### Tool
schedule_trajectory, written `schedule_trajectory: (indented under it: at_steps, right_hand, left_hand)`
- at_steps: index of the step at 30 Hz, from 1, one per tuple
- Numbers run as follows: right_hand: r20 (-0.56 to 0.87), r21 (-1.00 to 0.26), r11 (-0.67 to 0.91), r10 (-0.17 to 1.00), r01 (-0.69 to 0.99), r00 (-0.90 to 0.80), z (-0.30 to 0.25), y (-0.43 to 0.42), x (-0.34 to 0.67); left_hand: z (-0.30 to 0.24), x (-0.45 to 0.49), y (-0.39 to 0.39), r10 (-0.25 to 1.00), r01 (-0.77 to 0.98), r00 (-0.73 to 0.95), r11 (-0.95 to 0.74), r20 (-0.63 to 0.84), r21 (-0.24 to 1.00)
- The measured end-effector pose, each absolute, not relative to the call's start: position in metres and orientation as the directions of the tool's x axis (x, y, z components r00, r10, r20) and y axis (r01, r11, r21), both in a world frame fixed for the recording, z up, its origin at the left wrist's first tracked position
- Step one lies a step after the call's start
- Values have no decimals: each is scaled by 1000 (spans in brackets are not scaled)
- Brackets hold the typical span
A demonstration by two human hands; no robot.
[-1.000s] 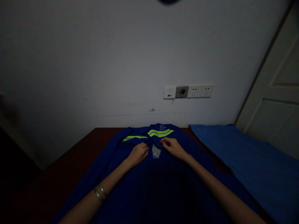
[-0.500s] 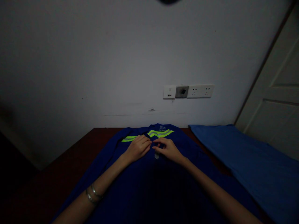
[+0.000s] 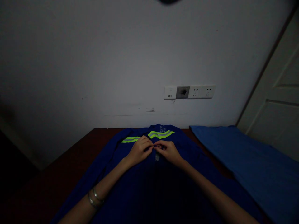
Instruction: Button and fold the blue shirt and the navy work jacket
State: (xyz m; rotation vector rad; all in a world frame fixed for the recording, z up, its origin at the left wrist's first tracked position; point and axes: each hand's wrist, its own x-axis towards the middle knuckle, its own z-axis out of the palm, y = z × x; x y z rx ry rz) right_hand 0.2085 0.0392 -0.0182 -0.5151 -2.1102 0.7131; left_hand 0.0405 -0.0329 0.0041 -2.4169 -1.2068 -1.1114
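A dark blue work jacket (image 3: 149, 186) with neon yellow and grey reflective stripes (image 3: 161, 134) lies spread on a dark red-brown table (image 3: 77, 155). My left hand (image 3: 139, 150) and my right hand (image 3: 168, 151) meet at the jacket's front opening just below the collar. Both pinch the fabric edges together there, fingertips almost touching. A small pale label (image 3: 157, 157) shows just under my right fingers. Thin bracelets (image 3: 94, 198) circle my left wrist.
A lighter blue cloth (image 3: 245, 161) covers the surface to the right. The white wall behind carries a row of sockets and a switch (image 3: 189, 92). A pale door (image 3: 277, 109) stands at the far right. The floor to the left is dark.
My hands have come together from either side of the pale label to the middle of the jacket's front, and now cover most of the label.
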Motion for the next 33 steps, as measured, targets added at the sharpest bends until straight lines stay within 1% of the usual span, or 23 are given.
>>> schedule_trajectory:
  at_steps: [3,6,11,14,18,21,25,27,30,31,33]
  right_hand:
    - [567,-662,742,589,107,-576,-19,39,210]
    - [531,-702,704,617,106,-581,-17,38,212]
    - [451,-762,638,644,109,-618,-12,36,215]
    - [431,-783,613,651,99,-625,-11,37,216]
    - [420,-809,582,672,85,-610,-15,38,214]
    - [412,-814,574,681,91,-606,-16,37,212]
    - [401,-810,580,659,91,-636,-12,41,216]
    - [385,-825,555,690,107,-613,-10,49,222]
    - [336,-831,507,784,227,-523,-12,66,233]
    - [324,-816,505,802,281,-502,-15,71,236]
    - [321,-768,532,801,356,-505,-20,77,240]
  left_hand:
    - [2,41,-34,601,743,336,-643,726,188]
    - [1,40,-34,626,731,271,-628,731,267]
    - [1,38,-34,741,689,216,-577,636,438]
    - [3,38,-34,794,681,181,-527,580,509]
    - [4,38,-32,821,671,186,-507,540,541]
    - [3,39,-32,808,650,181,-526,560,549]
    - [2,39,-31,804,646,154,-522,574,557]
    - [2,38,-31,804,655,126,-508,582,560]
    - [2,37,-31,825,684,73,-450,560,574]
    - [2,38,-31,836,694,60,-428,545,580]
    - [3,39,-32,852,702,49,-401,521,589]
